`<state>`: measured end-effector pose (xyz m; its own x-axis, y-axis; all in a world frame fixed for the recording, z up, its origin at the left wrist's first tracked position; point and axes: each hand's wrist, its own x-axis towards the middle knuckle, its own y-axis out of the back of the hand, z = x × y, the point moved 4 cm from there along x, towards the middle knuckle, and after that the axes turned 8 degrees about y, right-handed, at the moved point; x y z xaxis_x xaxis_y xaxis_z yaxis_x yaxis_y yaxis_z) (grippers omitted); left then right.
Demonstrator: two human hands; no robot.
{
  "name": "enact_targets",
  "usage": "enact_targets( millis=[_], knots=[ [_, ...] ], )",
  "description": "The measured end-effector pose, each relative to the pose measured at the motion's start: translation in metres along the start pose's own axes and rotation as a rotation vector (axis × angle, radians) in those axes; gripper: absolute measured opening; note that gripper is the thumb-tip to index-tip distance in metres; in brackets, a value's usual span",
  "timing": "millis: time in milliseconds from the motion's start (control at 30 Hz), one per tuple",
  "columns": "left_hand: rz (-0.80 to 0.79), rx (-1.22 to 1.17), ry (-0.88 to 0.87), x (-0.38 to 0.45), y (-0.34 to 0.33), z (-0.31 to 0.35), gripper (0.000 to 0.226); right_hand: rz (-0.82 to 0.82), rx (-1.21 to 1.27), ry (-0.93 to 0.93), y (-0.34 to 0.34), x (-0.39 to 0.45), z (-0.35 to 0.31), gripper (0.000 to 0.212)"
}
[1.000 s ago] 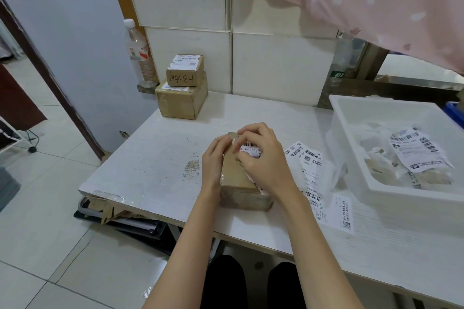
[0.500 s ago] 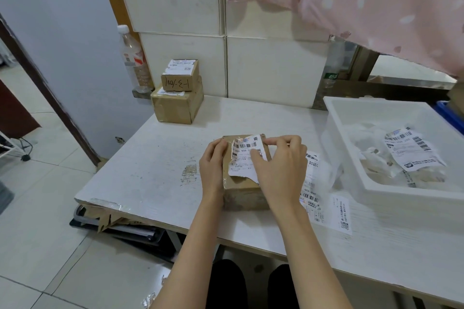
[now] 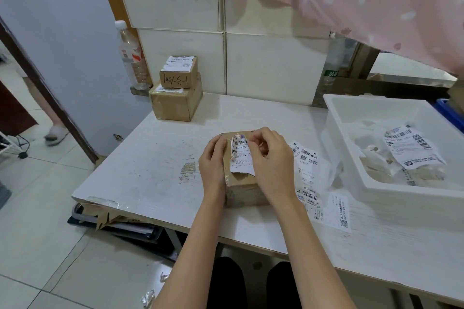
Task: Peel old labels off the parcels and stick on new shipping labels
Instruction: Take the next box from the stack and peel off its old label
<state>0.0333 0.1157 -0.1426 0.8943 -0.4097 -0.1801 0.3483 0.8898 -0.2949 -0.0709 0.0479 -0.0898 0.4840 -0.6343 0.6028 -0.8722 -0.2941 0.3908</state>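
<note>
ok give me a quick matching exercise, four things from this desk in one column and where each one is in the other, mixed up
Things
1. torn label
2. plastic bottle
3. small box
4. white tub

Places
A. stacked on the larger box
B. right side of the table
C. on the parcel between the left hand and right hand
D. on a ledge by the wall, off the table's far left corner

Pairs: 1-C, 2-D, 3-A, 4-B

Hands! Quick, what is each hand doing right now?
Left hand: holds the side of the brown parcel, steadying it.
Right hand: pinches the torn old label, peeling it off the parcel.
</note>
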Motion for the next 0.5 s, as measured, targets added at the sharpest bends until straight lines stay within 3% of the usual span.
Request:
enact_targets(
  millis=[100, 233, 367, 500],
  knots=[
    [-0.006, -0.017, 0.018, -0.0009, 0.0000, 0.0000, 0.023, 0.047, -0.020, -0.018, 0.0017, -0.0027, 0.0023, 0.017],
    [0.012, -0.019, 0.029, -0.0014, 0.0010, 0.0008, 0.022, 0.022, -0.090, -0.102, 0.0015, -0.0015, 0.0056, 0.047],
    [0.008, -0.016, 0.026, -0.0019, 0.0001, 0.0004, 0.024, 0.012, -0.156, 0.000, -0.0007, 0.0005, -0.0019, 0.044],
    [-0.001, -0.010, 0.017, -0.0024, -0.0006, 0.0013, 0.020, 0.000, -0.013, -0.006, 0.0005, -0.0018, -0.0033, 0.035]
  ],
)
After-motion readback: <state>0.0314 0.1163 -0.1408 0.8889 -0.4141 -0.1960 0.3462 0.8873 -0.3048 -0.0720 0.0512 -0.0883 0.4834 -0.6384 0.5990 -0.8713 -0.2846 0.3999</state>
